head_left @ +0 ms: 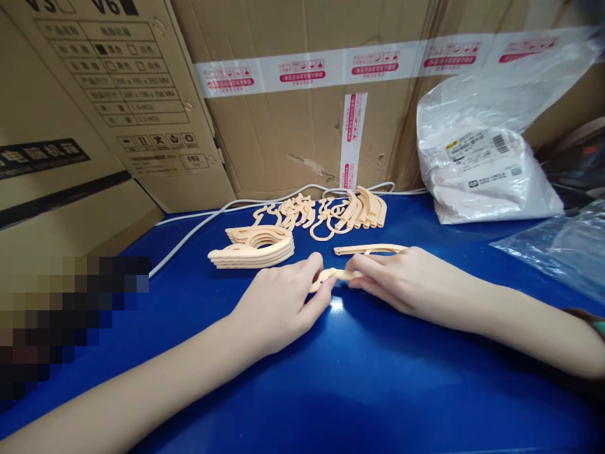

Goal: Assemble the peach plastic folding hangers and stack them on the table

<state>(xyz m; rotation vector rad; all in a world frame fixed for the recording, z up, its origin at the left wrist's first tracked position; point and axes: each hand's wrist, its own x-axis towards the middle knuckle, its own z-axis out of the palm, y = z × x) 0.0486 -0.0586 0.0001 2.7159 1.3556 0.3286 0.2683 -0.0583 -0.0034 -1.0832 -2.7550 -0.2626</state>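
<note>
My left hand [281, 302] is closed, thumb and fingers pinching the left end of a small beige plastic hanger part [333, 273]. At its other end, my right hand [406, 280] grips the same part between thumb and fingers. Both hands hold it low over the blue table [340, 391], and the fingers cover much of its shape. Just behind my right hand lies a curved beige hanger arm [368, 249], partly hidden by that hand. To the left, beyond my left hand, is a stack of beige hanger arms [250, 255].
Farther back lie a heap of beige hooks [297, 211] and a row of loose hanger arms [366, 208]. A white cable [189, 233] runs along the left and back. Cardboard boxes [293, 139] wall the rear; a white plastic bag [486, 170] stands at right near clear film [562, 246].
</note>
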